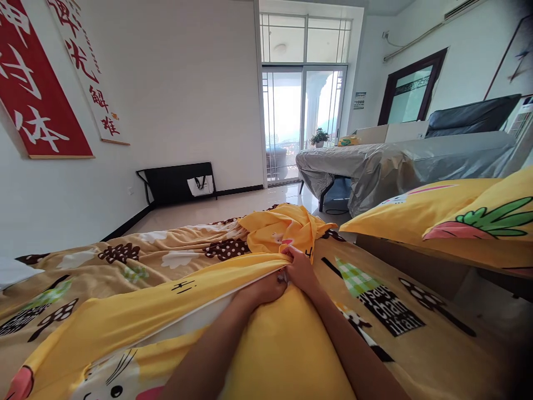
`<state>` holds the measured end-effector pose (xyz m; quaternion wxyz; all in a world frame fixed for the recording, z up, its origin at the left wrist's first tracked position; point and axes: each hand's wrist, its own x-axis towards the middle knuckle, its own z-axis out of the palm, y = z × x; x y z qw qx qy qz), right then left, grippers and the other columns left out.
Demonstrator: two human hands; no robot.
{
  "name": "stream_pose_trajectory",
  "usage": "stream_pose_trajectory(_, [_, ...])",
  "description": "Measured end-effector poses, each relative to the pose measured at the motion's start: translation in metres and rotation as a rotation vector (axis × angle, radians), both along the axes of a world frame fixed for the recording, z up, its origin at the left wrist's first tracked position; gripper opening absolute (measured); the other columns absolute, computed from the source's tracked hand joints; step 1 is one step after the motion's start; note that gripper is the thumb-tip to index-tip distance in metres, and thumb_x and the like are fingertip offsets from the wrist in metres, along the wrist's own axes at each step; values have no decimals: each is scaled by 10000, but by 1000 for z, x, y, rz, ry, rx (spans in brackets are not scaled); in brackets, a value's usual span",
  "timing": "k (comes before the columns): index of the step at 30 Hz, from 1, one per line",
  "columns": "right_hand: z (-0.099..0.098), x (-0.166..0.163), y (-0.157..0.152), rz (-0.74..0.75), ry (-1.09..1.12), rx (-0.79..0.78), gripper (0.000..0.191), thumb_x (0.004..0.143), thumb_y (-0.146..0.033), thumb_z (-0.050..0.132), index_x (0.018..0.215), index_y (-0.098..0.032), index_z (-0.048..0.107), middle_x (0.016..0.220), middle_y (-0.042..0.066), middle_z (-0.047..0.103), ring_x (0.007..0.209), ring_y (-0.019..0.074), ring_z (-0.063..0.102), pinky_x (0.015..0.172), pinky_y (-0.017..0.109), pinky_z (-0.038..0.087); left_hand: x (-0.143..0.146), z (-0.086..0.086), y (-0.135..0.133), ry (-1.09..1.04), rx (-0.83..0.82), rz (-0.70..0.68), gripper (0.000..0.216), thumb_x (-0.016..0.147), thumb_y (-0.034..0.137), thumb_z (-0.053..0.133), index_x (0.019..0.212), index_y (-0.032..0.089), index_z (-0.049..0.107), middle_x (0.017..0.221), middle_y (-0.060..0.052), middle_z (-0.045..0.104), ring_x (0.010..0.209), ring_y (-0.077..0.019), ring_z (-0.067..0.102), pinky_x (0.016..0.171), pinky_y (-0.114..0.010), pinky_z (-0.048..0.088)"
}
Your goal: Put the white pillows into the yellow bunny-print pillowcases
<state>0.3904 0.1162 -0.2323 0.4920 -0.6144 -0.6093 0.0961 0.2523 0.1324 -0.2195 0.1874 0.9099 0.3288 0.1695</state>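
Observation:
A yellow duvet cover (283, 344) with cartoon prints lies across a patterned tan bedsheet (400, 311). My left hand (268, 289) is closed on the cover's edge where a white inner quilt (195, 319) shows in the opening. My right hand (297, 268) is also closed, pinching the bunched yellow fabric (283, 228) right beside the left hand. Both hands touch each other at the cover's opening. What lies between the fingertips is too small to make out.
Two yellow pillows (437, 208) lie on the right. Beyond the bed stand a table under a grey plastic sheet (375, 164), a black folded table (177, 180) against the wall, and glass balcony doors (302, 119). Red calligraphy banners (37, 94) hang on the left wall.

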Motion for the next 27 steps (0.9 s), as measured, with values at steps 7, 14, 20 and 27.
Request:
stream_pose_trajectory(7, [-3,1,0,-71,-106,-45,266,543,-112,408,727,-194,582,731,39,662,699,179,561,644,249,362,-2,-13,3,-82,-56,51,394,915,330,370,1249,240,559,1322,-37,570,1299,-224,432,1161,-417,235])
stream_pose_trajectory(14, [0,1,-2,-18,-77,17,255,572,-127,415,738,-183,601,733,36,655,702,173,553,655,244,369,-9,-14,2,-95,-88,47,380,905,318,405,1221,200,580,1297,-69,588,1284,-223,449,1167,-404,226])
stream_pose_trajectory(20, [-6,-1,2,47,21,36,261,558,-145,395,754,-192,562,723,26,640,694,175,551,643,247,376,-2,-12,11,-113,-126,112,457,949,366,260,1317,235,497,1336,-31,562,1343,-197,381,1180,-425,207])
stream_pose_trajectory(27, [-6,-3,0,25,34,26,254,569,-138,394,756,-196,555,724,22,639,694,170,540,641,244,367,-3,-19,18,-45,-108,108,477,825,265,457,1297,275,523,1317,-6,580,1318,-231,417,1161,-396,265])
